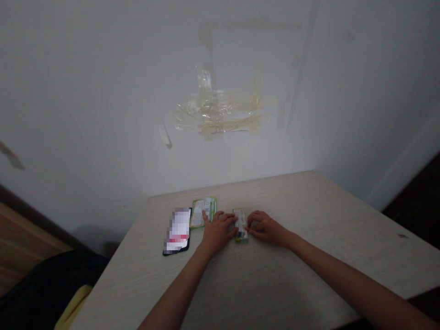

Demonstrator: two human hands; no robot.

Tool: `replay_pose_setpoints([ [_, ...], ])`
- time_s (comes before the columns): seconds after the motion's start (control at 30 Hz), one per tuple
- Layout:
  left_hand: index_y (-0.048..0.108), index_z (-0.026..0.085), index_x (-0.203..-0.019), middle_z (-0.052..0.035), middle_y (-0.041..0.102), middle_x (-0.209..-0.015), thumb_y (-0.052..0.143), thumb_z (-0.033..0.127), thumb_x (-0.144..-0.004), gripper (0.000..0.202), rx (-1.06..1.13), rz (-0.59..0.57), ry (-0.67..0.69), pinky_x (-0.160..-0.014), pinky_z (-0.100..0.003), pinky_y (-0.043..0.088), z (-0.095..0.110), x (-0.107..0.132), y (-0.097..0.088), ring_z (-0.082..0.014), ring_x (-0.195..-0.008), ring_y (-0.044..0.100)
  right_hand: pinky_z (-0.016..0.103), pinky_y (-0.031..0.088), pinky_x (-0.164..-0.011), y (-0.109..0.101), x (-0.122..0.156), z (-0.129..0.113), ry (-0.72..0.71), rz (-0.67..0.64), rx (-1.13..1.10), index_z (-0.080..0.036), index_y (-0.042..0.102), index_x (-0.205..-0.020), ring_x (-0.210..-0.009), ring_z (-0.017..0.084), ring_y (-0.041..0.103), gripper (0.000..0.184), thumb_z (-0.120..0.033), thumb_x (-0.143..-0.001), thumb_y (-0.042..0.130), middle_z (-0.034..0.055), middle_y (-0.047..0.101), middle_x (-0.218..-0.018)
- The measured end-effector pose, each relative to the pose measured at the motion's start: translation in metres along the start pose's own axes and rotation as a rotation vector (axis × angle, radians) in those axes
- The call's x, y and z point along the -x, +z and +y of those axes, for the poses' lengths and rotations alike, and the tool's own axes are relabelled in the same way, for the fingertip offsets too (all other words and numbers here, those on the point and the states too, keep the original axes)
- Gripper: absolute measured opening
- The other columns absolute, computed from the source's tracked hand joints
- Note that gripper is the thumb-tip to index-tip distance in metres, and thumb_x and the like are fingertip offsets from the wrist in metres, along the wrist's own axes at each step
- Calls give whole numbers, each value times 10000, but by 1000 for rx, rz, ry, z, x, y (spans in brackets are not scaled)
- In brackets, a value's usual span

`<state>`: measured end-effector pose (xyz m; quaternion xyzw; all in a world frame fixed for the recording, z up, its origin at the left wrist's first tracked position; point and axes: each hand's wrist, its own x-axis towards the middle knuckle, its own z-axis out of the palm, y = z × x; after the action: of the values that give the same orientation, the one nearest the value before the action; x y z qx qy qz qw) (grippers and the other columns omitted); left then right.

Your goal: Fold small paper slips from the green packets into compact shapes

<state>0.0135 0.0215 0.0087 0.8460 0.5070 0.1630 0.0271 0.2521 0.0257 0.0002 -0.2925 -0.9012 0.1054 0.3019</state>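
A small narrow box with white, green and orange printing lies on the table between my two hands, its long side pointing away from me. My left hand holds its left edge with fingertips and thumb, while its little finger is spread out over a flat green and white printed packet. On the other side, my right hand has curled fingers and a thumb closed at the box's right edge. Whether the box is sealed or opened is too small to tell.
A phone with a lit, blurred screen lies left of the packet on the pale wooden table. Behind the table rises a white wall with strips of clear tape. Dark and yellow cloth shows at lower left.
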Motion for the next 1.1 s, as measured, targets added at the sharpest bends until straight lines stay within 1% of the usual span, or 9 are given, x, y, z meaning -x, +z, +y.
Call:
replay_pose_setpoints([
  [0.1, 561, 430, -1231, 31, 604, -1305, 502, 498, -886, 357, -2, -1, 1, -984, -777, -169, 0, 0, -1, -318, -1276, 414, 371, 434, -910, -2, 1, -3, -6, -11, -1, -233, 741, -808, -951, 187, 591, 190, -264, -896, 576, 60, 668, -941],
  [0.3, 556, 436, -1244, 22, 599, -1312, 497, 504, -882, 373, -28, -17, -9, -997, -783, -130, 1, 0, -2, -330, -1274, 416, 364, 443, -911, -6, 6, -14, -35, -36, -34, -234, 732, -757, -950, 178, 600, 212, -249, -897, 574, 53, 672, -928],
  [0.47, 559, 433, -1243, 23, 594, -1319, 494, 513, -881, 377, -62, -16, -20, -1011, -779, -103, 2, 0, -2, -323, -1273, 419, 365, 442, -926, -10, 9, -24, -30, -64, -14, -230, 740, -822, -976, 180, 592, 211, -245, -911, 550, 57, 673, -940],
  [0.7, 568, 423, -1225, 22, 609, -1302, 513, 490, -882, 354, -8, 5, -4, -992, -782, -145, 1, 0, 0, -319, -1265, 421, 372, 456, -930, -12, 14, -29, -61, -83, -26, -235, 735, -916, -1008, 187, 587, 194, -237, -915, 542, 64, 676, -971],
  [0.87, 554, 433, -1237, 29, 600, -1313, 493, 509, -886, 364, -42, 5, -3, -1006, -781, -115, 1, 1, -1, -319, -1269, 422, 369, 470, -906, -14, 15, -34, -90, -89, -35, -241, 740, -868, -1002, 186, 588, 224, -228, -924, 523, 64, 678, -959],
  [1.1, 558, 430, -1232, 34, 606, -1305, 509, 494, -884, 358, -10, -1, 11, -974, -793, -156, 0, 1, -2, -317, -1262, 428, 360, 473, -895, -14, 15, -36, -117, -102, -24, -218, 735, -869, -993, 181, 582, 217, -216, -924, 525, 68, 673, -955],
])
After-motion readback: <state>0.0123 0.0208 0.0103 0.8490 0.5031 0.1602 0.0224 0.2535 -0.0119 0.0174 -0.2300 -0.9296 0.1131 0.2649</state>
